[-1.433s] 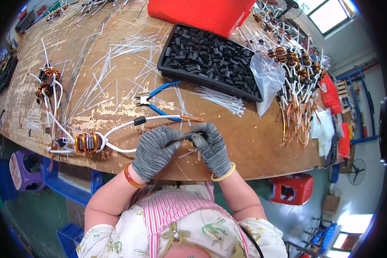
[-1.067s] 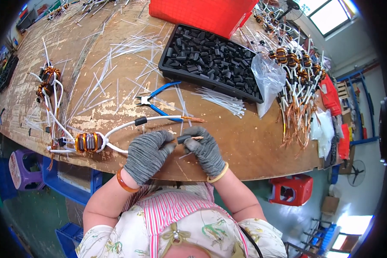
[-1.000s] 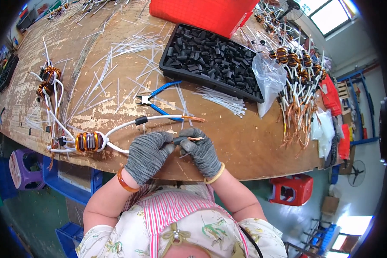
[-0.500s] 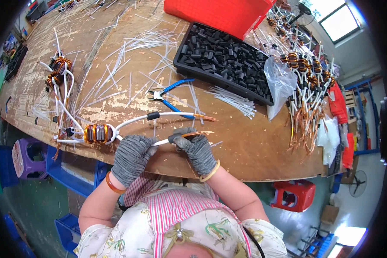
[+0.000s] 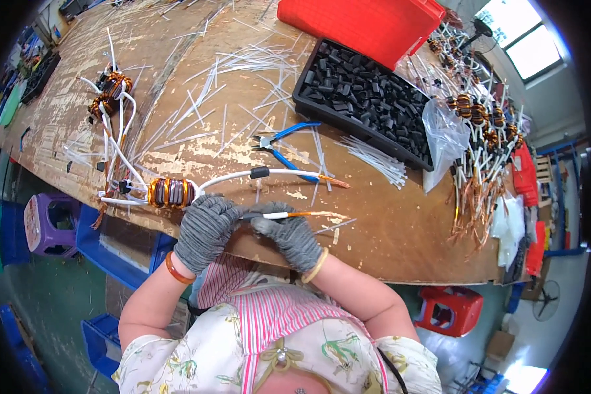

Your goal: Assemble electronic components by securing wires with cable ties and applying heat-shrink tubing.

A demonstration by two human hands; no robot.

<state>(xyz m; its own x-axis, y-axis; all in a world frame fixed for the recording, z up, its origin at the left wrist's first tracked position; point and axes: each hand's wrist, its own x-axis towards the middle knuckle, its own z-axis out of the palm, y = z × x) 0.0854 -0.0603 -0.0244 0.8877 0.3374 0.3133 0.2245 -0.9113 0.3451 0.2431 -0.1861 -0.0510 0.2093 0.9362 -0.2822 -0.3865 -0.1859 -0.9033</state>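
So, the black tubular sleeve (image 5: 249,216) is on the white insulated wire (image 5: 276,215) with a bare copper end, between the hands near the worn wooden table (image 5: 407,226)'s front edge. The left grey knit-gloved hand (image 5: 208,230) has its fingers curled round the wire, right one (image 5: 287,240) is pinching at the sleeve. Copper-wound ring coil (image 5: 172,192) sits just beside the left; blue-handled cutters (image 5: 264,142) lie farther back.

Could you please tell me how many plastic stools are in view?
2: a purple stool at the picture's left and a red stool at its lower right; the table may hide others.
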